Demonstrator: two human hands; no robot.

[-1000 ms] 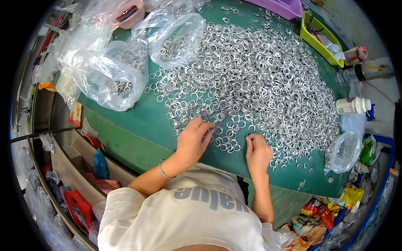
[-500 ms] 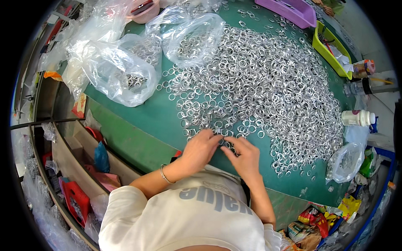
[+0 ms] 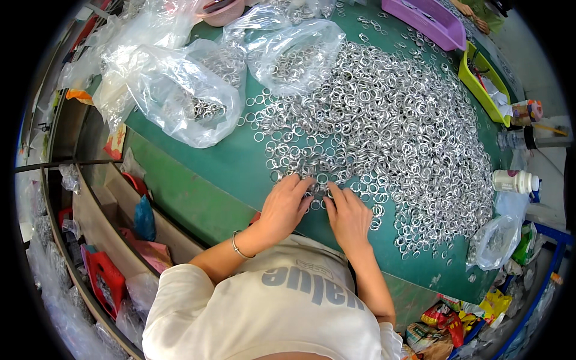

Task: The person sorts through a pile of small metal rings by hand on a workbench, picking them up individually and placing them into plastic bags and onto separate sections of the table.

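Note:
A wide heap of silver metal rings point(image 3: 384, 114) covers much of the green table mat point(image 3: 198, 171). At its near edge, my left hand point(image 3: 284, 207) lies with thumb and fingers apart, fingertips among loose rings. My right hand point(image 3: 350, 221) rests just beside it, fingers stretched forward and touching the mat or rings there. Between the two hands a few single rings point(image 3: 322, 179) lie flat. Neither hand visibly grips anything, though the spots under the fingertips are hidden. A metal bangle point(image 3: 239, 246) circles my left wrist.
Clear plastic bags with rings point(image 3: 180, 102) stand at the far left, beside a pink bowl point(image 3: 223, 13). Purple point(image 3: 429, 23) and yellow-green baskets point(image 3: 485, 84) line the far right. A white bottle point(image 3: 515, 181) and a small bag point(image 3: 495, 237) sit at the right edge. Another person's hand point(image 3: 482, 25) shows far right.
My fingertips were close together and now stand farther apart, with rings between them. More loose rings lie beside my right hand. The whole view has shifted slightly.

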